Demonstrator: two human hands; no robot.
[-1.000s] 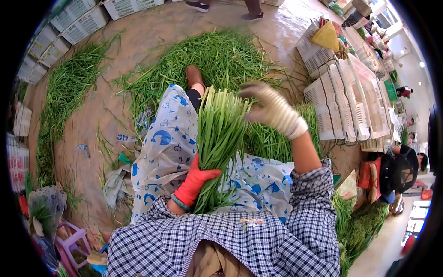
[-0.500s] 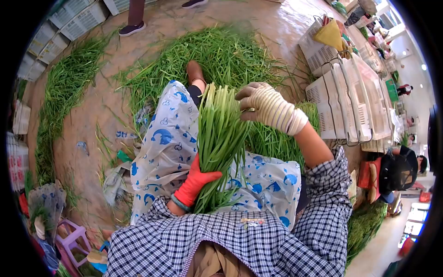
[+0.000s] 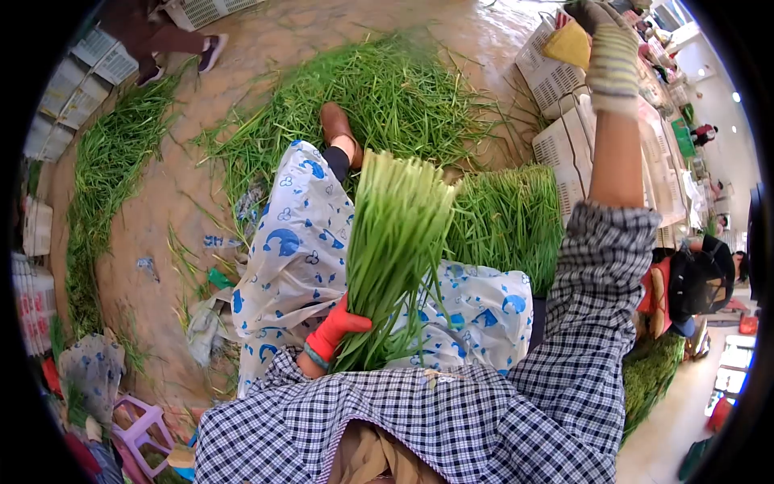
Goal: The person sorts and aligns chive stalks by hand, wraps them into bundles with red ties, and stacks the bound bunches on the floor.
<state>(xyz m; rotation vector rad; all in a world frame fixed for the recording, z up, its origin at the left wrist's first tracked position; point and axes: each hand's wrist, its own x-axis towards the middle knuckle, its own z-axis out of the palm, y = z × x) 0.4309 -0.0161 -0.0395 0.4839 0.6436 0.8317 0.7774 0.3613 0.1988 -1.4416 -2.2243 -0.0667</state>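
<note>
My left hand [image 3: 334,329], in a red glove, is closed round the lower part of a thick bunch of green chives [image 3: 399,234]. The bunch stands upright over my lap, its pale cut ends pointing away from me. My right hand [image 3: 611,60], in a striped knit glove with dark fingertips, reaches far out to the upper right. It is over the white crates, close to a yellow cloth [image 3: 568,44]. Its fingers are blurred at the picture's edge, so what they touch is unclear. A pile of chives [image 3: 508,218] lies beside my right knee.
Loose green leaves [image 3: 387,97] cover the floor in front of my brown shoe [image 3: 336,125]. White plastic crates [image 3: 556,68] stand at the right, and more crates [image 3: 60,93] at the upper left. A purple stool [image 3: 143,427] is at lower left. A person's legs [image 3: 153,40] show at upper left.
My right hand has left the top of the chives and swung up and right to the crates. My left hand keeps its hold on the bunch. The person at upper left has stepped leftward.
</note>
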